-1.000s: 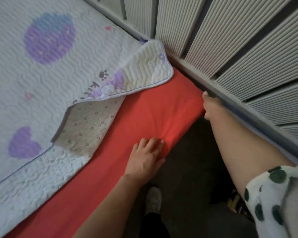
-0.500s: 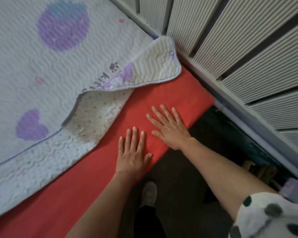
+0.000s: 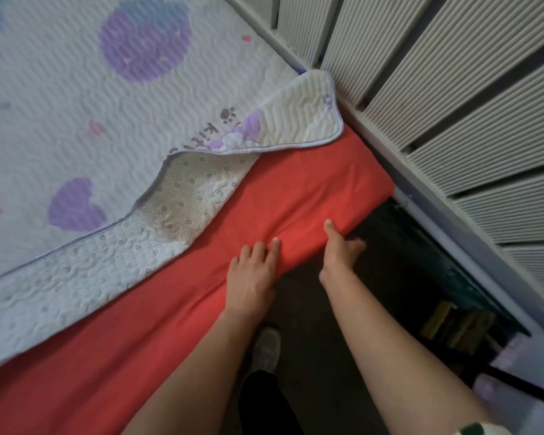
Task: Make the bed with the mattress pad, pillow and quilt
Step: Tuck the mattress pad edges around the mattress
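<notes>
Your left hand (image 3: 253, 274) lies flat on the red sheet (image 3: 296, 183) at the bed's edge, fingers straight and close together. Your right hand (image 3: 339, 249), just beside it, pinches that sheet's edge: thumb on top, fingers curled over the side. The mattress pad (image 3: 76, 120) lies up and left of both hands, not touching them, with its near corner folded back and its dotted underside (image 3: 195, 196) showing. Ribbed wall panels (image 3: 453, 105) stand beyond your right hand. A white shoe (image 3: 266, 346) is below your left wrist.
</notes>
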A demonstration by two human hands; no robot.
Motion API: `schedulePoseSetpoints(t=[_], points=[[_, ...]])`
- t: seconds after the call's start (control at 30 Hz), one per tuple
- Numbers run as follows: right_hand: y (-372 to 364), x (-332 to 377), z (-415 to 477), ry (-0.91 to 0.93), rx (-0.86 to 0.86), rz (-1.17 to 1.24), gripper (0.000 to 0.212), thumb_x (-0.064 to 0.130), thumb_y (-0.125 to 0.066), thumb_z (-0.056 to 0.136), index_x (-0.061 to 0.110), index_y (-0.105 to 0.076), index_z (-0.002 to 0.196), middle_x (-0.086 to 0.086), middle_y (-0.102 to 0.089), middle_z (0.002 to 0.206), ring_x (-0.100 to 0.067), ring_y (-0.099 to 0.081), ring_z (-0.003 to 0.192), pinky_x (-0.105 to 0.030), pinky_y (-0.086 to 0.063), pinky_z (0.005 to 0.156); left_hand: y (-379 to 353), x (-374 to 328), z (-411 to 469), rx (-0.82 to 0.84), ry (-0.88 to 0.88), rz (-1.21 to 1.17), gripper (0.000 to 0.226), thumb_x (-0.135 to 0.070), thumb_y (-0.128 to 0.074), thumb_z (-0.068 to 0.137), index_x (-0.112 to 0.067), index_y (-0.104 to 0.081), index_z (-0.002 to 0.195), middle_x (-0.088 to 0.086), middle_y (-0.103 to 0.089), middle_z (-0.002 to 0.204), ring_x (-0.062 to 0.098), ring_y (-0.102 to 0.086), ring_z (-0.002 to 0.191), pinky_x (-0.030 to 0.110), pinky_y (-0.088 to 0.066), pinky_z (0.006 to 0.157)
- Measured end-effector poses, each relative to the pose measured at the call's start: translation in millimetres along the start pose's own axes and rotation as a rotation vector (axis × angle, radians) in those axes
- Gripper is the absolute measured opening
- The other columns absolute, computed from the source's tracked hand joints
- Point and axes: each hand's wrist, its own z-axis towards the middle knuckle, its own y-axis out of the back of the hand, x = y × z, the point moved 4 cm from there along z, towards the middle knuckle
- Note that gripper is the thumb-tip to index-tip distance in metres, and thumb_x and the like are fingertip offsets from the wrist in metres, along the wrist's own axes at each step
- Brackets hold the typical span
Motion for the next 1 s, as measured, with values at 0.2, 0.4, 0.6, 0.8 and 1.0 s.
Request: schedulePoseSetpoints(t=[0.2,0.4,0.6,0.8,1.0], points=[[-9.9,-14.8,-23.5,-0.207,0.354,0.273,0.054,0.031,-0.082,0.066,0.013,-0.066,0.114,-0.008,-0.070,0.109,-0.026,-0.066,0.099,-0.043,-0.051,0.093,24.0,10.9,-6.6,-0.194,-0.085,-0.195,0.058,-0.012,-0.073,0.065,-0.015,-0.062,0.122,0.003,-0.060,0.094,0.029,-0.057,0.079,0.035,-0.049,0.054],[-35.5,1.4,-36.4,-0.339,0.470,0.302,0.049,0.027,-0.076,0.078,0.005,-0.062,0.119,-0.014,-0.068,0.111,-0.027,-0.068,0.094,-0.038,-0.056,0.072,27.9,5.4,-9.3,-0.176,-0.147,-0.179,0.059,-0.011,-0.060,0.063,-0.012,-0.061,0.122,0.004,-0.058,0.093,0.030,-0.055,0.079,0.037,-0.049,0.054],[-13.2,-2.2,-21.4,-0.209,0.272,0.244,0.034,0.014,-0.079,0.073,0.006,-0.066,0.104,-0.011,-0.069,0.108,-0.022,-0.067,0.084,-0.034,-0.053,0.075,12.6,1.2,-21.3,0.013,-0.217,-0.166,0.059,-0.036,-0.058,0.069,-0.019,-0.057,0.124,0.001,-0.057,0.108,0.026,-0.057,0.088,0.036,-0.050,0.064],[-26.0,9.9,-28.1,-0.292,0.638,0.650,0.044,0.043,-0.054,0.085,0.013,-0.061,0.117,-0.012,-0.068,0.112,-0.030,-0.067,0.098,-0.045,-0.053,0.082,16.2,4.2,-15.9,-0.034,-0.225,-0.252,0.057,-0.023,-0.066,0.067,-0.017,-0.052,0.122,0.003,-0.056,0.107,0.026,-0.055,0.089,0.037,-0.052,0.064],[-38.7,-27.2,-28.9,-0.436,0.848,0.667,0.067,0.028,-0.093,0.032,0.002,-0.073,0.090,-0.020,-0.072,0.089,-0.033,-0.072,0.075,-0.042,-0.058,0.056,29.0,4.7,-7.3,-0.099,-0.250,-0.341,0.043,-0.014,-0.045,0.069,-0.018,-0.050,0.112,0.005,-0.056,0.094,0.027,-0.055,0.081,0.037,-0.050,0.047]])
